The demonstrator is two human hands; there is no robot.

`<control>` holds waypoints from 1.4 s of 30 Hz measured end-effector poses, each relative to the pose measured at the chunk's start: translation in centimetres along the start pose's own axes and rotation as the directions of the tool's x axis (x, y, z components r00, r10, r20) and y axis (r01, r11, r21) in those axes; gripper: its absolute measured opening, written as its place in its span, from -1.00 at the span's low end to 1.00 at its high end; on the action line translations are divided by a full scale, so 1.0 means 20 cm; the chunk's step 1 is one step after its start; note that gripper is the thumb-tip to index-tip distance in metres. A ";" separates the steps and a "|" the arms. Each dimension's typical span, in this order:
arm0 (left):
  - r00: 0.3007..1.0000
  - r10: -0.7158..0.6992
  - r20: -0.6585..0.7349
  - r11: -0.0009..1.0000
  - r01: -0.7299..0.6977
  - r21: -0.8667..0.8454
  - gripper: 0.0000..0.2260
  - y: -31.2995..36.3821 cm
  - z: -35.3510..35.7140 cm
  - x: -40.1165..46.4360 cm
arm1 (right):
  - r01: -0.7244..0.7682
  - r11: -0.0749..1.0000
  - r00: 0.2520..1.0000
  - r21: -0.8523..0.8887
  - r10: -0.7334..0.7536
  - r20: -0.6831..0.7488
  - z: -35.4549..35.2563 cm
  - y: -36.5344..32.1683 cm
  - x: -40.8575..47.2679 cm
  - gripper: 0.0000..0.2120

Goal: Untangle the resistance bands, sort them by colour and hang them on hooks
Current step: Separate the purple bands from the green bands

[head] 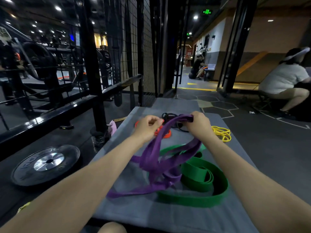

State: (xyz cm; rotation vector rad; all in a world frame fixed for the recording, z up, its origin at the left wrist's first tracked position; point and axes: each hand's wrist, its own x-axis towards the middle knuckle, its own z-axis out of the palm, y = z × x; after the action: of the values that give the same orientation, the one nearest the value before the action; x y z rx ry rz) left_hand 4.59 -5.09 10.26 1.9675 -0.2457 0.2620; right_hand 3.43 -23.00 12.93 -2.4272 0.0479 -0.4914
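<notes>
Raised lettering on the black weight plate (46, 164) on the floor reads roughly "ROGUE", blurred; the green ceiling sign (207, 12) is illegible.

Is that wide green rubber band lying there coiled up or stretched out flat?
Coiled. The wide green rubber band lies on the grey mat in several nested loops, with purple bands draped over its left part.

Dim gym: dark rubber floor (269, 148), black wire-mesh cage (134, 47) on the left, bright ceiling spotlights (58, 8), tan wall (269, 36) beyond.
</notes>
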 end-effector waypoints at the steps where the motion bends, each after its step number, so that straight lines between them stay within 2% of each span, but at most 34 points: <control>1: 1.000 -0.007 0.001 1.000 0.007 0.027 -0.77 -0.04 0.00 -0.02 | -0.061 0.998 0.998 -0.005 0.061 -0.027 0.02 0.03 0.00 -0.74; 4: 1.000 -0.028 0.011 0.997 0.027 0.073 -0.77 -0.14 0.02 -0.11 | -0.183 0.980 0.983 -0.078 0.181 -0.034 0.08 0.10 -0.03 -0.56; 7: 0.995 -0.089 0.050 0.980 0.079 0.185 -0.76 -0.31 0.06 -0.20 | -0.168 0.960 0.976 -0.226 0.195 0.100 0.18 0.13 -0.15 -0.29; 9: 0.987 -0.150 0.059 0.954 0.129 0.270 -0.73 -0.43 0.09 -0.27 | -0.028 0.931 0.972 -0.365 0.111 0.207 0.26 0.17 -0.25 -0.16; 11: 0.975 -0.215 0.052 0.935 0.190 0.301 -0.74 -0.52 0.12 -0.35 | 0.210 0.850 0.944 -0.484 -0.048 0.326 0.31 0.21 -0.34 -0.18; 13: 0.960 -0.275 0.048 0.908 0.243 0.343 -0.75 -0.58 0.15 -0.40 | 0.439 0.721 0.867 -0.536 -0.183 0.464 0.34 0.23 -0.39 -0.18; 15: 0.939 -0.341 0.038 0.870 0.300 0.391 -0.72 -0.59 0.16 -0.43 | 0.563 0.606 0.804 -0.562 -0.245 0.542 0.36 0.25 -0.41 -0.18; 17: 0.931 -0.363 0.029 0.863 0.325 0.387 -0.68 -0.60 0.19 -0.43 | 0.590 0.545 0.795 -0.596 -0.262 0.547 0.37 0.28 -0.41 -0.21; 20: 0.938 -0.347 0.017 0.873 0.316 0.372 -0.76 -0.61 0.23 -0.43 | 0.597 0.520 0.790 -0.611 -0.249 0.560 0.40 0.30 -0.43 -0.20; 24: 0.920 -0.386 -0.060 0.860 0.383 0.338 -0.82 -0.61 0.23 -0.43 | 0.565 0.566 0.815 -0.600 -0.271 0.512 0.48 0.29 -0.42 -0.20; 28: 0.911 -0.403 -0.084 0.860 0.408 0.306 -0.83 -0.61 0.22 -0.41 | 0.520 0.566 0.852 -0.639 -0.300 0.428 0.58 0.27 -0.40 -0.33; 32: 0.908 -0.412 -0.081 0.877 0.419 0.236 -0.84 -0.62 0.20 -0.39 | 0.521 0.607 0.847 -0.600 -0.281 0.451 0.64 0.26 -0.36 -0.50; 36: 0.901 -0.430 -0.060 0.882 0.433 0.187 -0.81 -0.63 0.23 -0.36 | 0.512 0.612 0.851 -0.602 -0.266 0.452 0.63 0.25 -0.29 -0.54; 39: 0.894 -0.440 -0.081 0.864 0.446 0.234 -0.85 -0.62 0.24 -0.35 | 0.537 0.580 0.841 -0.612 -0.308 0.446 0.65 0.24 -0.29 -0.70; 42: 0.893 -0.429 -0.135 0.847 0.450 0.285 -0.90 -0.57 0.21 -0.33 | 0.517 0.577 0.855 -0.632 -0.314 0.413 0.59 0.19 -0.25 -0.69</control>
State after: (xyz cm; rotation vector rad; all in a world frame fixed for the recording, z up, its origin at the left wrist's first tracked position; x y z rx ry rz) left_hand 1.88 -4.12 -3.33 2.2560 0.3140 0.0643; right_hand 3.38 -18.21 0.47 -3.3095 -0.5831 -0.3931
